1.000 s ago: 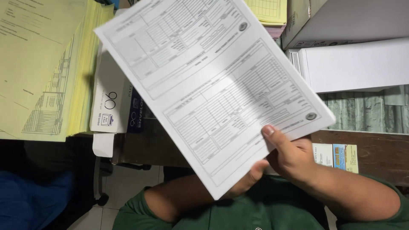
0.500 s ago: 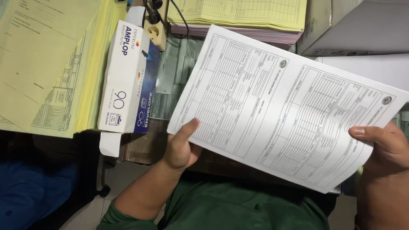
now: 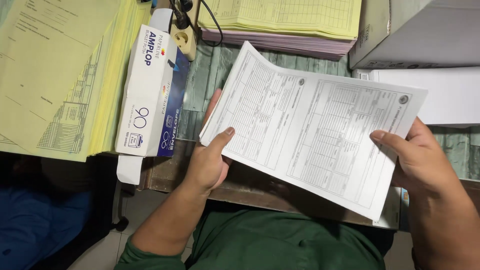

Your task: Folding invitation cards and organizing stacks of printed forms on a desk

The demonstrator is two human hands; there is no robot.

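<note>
Printed forms (image 3: 320, 135) lowered; envelope box (image 3: 152, 90) flap open.

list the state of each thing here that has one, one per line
white printed form sheets: held up off the desk, one hand at each end
left hand: gripping the sheets' left edge, thumb on top
right hand: gripping the right edge
envelope box: lying flat, near end flap open
power strip: plugs inserted
yellow paper stack: piled flat
</note>
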